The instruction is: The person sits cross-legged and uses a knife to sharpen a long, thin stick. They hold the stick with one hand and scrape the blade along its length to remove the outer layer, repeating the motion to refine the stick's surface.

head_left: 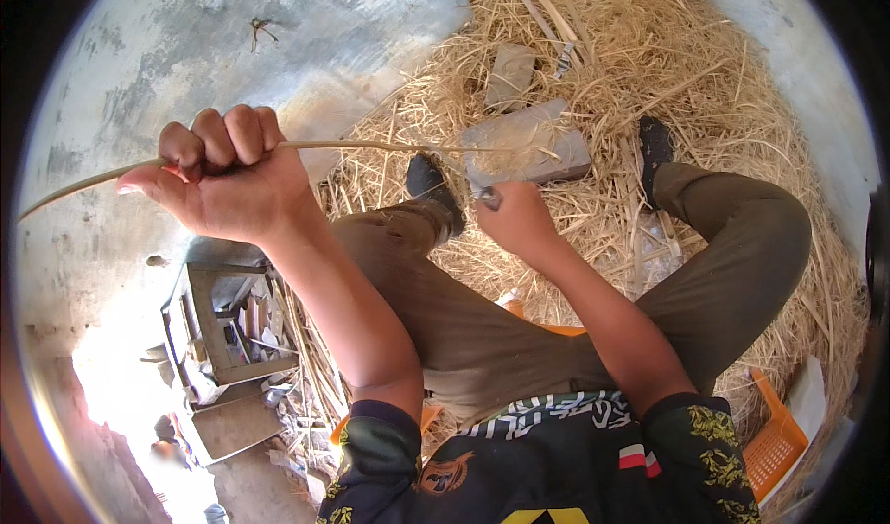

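A long, thin, pale strip, which looks like split bamboo [371,144], runs from the far left edge across to a grey stone block. Its left part is slightly bowed. My left hand [236,172] is raised at the left with its fingers curled round this strip, thumb pointing left. Lower, between my knees, my right hand [527,224] is closed round the dark handle of a knife [488,198]. The narrow blade points up and left, close to the strip; whether it touches cannot be told. Most of the handle is hidden in my fist.
Two stone blocks [547,158] lie among heaped pale shavings [612,88] between my feet. Split sticks [547,9] lie farther off. A wooden cabinet [232,329] with scraps stands left, near another person [176,459]. An orange plastic chair [774,440] is at lower right. Walls flank both sides.
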Available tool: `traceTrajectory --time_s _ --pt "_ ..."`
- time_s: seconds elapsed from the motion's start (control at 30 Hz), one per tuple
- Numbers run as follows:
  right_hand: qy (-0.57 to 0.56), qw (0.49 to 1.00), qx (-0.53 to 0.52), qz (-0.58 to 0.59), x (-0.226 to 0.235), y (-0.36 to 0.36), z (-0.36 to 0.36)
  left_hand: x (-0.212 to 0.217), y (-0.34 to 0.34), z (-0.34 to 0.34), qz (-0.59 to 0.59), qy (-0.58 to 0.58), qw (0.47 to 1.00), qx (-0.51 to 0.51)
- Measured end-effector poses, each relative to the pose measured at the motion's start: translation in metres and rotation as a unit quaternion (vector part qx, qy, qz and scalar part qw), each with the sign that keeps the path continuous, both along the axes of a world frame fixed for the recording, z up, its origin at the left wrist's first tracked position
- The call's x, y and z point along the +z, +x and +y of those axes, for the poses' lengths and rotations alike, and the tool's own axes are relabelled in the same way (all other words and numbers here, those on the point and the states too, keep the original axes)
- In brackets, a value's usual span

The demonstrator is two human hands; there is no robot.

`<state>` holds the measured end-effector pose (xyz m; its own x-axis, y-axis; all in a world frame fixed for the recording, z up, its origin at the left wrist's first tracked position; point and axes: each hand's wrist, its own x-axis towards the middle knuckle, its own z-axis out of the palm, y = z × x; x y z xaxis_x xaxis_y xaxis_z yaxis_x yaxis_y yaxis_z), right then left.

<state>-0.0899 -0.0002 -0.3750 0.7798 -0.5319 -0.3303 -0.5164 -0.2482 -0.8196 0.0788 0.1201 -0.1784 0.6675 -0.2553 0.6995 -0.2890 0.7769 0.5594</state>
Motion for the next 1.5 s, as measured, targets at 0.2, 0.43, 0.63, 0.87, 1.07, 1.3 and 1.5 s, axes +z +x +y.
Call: traceTrajectory --time_s 0.2,0.43,0.63,0.87,1.07,1.3,1.5 --pt "0.012 0.994 -0.078 0.073 -0.093 -0.006 -0.03 0.007 0.001 -0.005 -0.018 -0.016 0.996 -0.085" --pt "-0.052 0.998 -0.02 -0.015 -0.031 0.006 -0.002 0.0 0.002 0.006 -0.011 -0.005 0.999 -0.042" --pt "0.062 0.982 -0.142 0.11 -0.124 -0.021 -0.026 0.006 -0.01 -0.006 0.015 -0.021 1.0 0.005" --pt "-0.017 0.995 -0.088 -0.034 -0.077 0.006 -0.013 0.008 -0.02 -0.013 0.014 -0.011 0.999 -0.026" --pt "0.006 0.996 -0.067 -0.053 -0.06 0.002 -0.002 0.007 -0.017 -0.003 0.032 -0.008 0.999 -0.035" --pt "-0.029 0.998 -0.043 0.025 -0.053 0.002 -0.009 0.007 -0.007 0.002 0.005 -0.007 0.998 -0.058" --pt "0.001 0.999 -0.027 0.024 -0.036 -0.002 -0.006 0.006 -0.018 -0.008 0.034 -0.004 0.999 0.031"
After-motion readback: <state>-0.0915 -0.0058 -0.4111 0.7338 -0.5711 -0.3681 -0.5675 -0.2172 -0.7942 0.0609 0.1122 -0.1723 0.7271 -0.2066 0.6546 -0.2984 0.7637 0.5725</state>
